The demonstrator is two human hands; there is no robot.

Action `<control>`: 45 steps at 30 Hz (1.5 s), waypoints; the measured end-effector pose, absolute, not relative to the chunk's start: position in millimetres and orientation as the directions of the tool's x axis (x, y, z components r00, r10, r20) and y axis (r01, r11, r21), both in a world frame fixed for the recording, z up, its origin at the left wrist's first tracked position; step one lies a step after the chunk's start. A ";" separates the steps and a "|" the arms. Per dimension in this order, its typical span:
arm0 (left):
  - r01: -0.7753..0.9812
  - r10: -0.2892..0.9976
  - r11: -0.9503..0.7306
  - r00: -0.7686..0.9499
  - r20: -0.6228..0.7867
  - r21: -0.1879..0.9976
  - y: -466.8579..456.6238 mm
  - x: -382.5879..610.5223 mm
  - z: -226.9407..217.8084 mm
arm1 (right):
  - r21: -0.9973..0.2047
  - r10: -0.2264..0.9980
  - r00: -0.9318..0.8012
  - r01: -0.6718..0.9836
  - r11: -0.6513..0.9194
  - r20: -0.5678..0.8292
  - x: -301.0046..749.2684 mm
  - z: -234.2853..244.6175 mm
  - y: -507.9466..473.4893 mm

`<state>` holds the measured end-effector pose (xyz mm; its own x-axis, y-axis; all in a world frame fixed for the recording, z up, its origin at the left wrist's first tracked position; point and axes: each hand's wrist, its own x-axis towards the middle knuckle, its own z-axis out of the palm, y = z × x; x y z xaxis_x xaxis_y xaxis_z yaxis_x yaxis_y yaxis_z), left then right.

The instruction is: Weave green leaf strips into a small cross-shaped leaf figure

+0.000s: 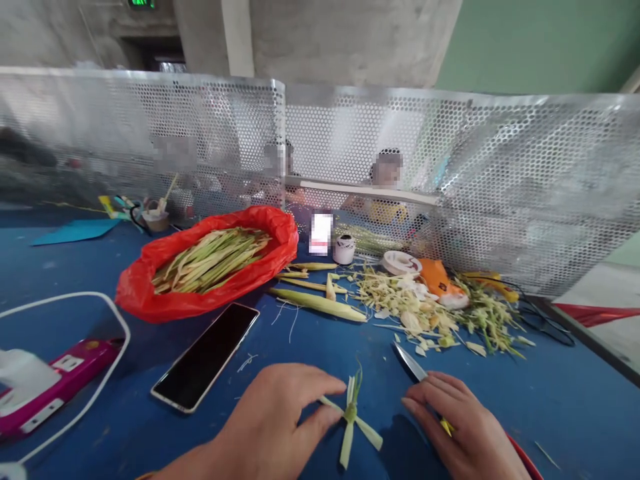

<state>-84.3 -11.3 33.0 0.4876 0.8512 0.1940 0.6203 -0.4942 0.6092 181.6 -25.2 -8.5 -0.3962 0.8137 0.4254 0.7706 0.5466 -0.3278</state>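
Note:
A small piece of pale green plant strips (351, 413) lies on the blue table, its arms spread like a cross from a knotted middle and a thin curled tail at the top. My left hand (283, 417) has thumb and forefinger around its left arm, with fingertips at the knot's side. In my right hand (453, 417), to the right of the piece, is a pair of scissors (411, 363), pointed steel blade forward and to the left. A bit of yellow shows between the fingers; most of the handle is hidden by the hand.
Left are a red plastic bag (150, 303) of long green strips, a dark phone (207, 360) and a magenta power strip (75, 373) with white cable. Behind lie husk leaves (320, 304), a scrap heap (410, 307), a tape roll (401, 262) and a perforated metal screen (340, 133).

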 end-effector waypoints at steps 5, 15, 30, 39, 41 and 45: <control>0.578 0.767 -0.639 0.527 0.366 0.508 -17.8 -92.0 18.3 | -0.260 0.824 -0.400 0.813 0.521 0.401 166.5 12.2 22.9; 0.560 0.762 -0.646 0.432 0.482 0.519 -10.1 -87.8 2.7 | -0.501 0.935 -0.322 0.791 0.351 0.146 74.5 4.2 167.9; 0.546 0.856 -0.517 0.326 0.401 0.659 -5.6 -89.5 -1.5 | -0.954 0.959 0.068 0.146 0.263 0.275 123.1 33.9 146.9; 0.091 0.969 -0.247 0.050 0.243 0.965 10.2 -73.6 38.3 | -0.986 0.959 -0.234 -0.086 0.141 0.157 136.7 55.6 13.4; 0.046 0.949 -0.237 0.227 0.221 0.970 5.7 -61.9 52.5 | -0.988 0.945 -0.289 -0.051 0.144 0.153 137.3 59.3 -8.0; 0.025 0.857 -0.051 0.515 0.031 0.998 -7.4 -41.3 63.2 | -0.987 0.959 -0.252 0.062 0.146 0.126 140.7 67.3 -38.1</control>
